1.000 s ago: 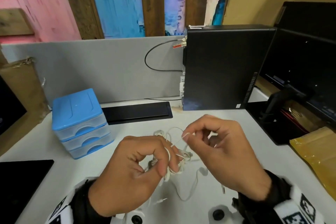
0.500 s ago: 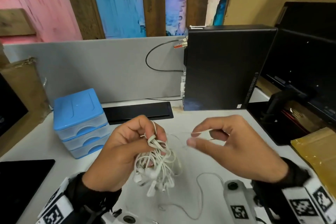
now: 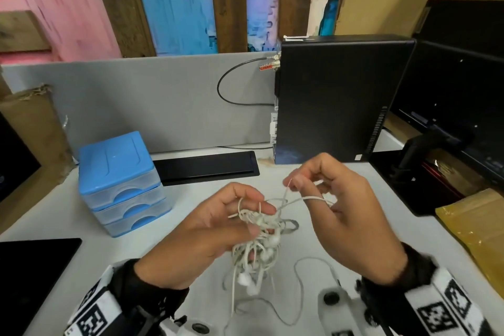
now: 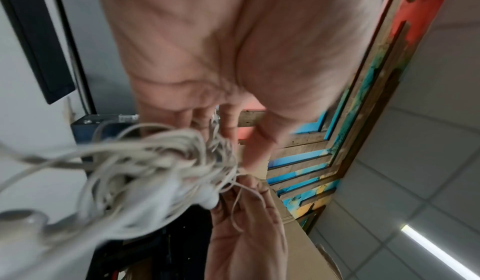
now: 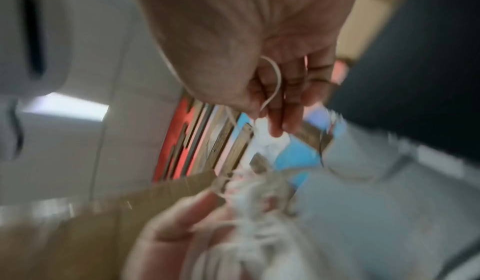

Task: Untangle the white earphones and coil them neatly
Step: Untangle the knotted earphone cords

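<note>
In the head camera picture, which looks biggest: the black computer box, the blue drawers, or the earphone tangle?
1. Black computer box
2. Blue drawers
3. Earphone tangle, though being nearest the camera makes it look bigger than it is.

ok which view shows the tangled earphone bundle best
The head view: the whole earphone bundle hangs from the left hand, with one strand running to the right hand. The left wrist view shows it close but blurred and cropped; the right wrist view shows only a smeared white mass.
</note>
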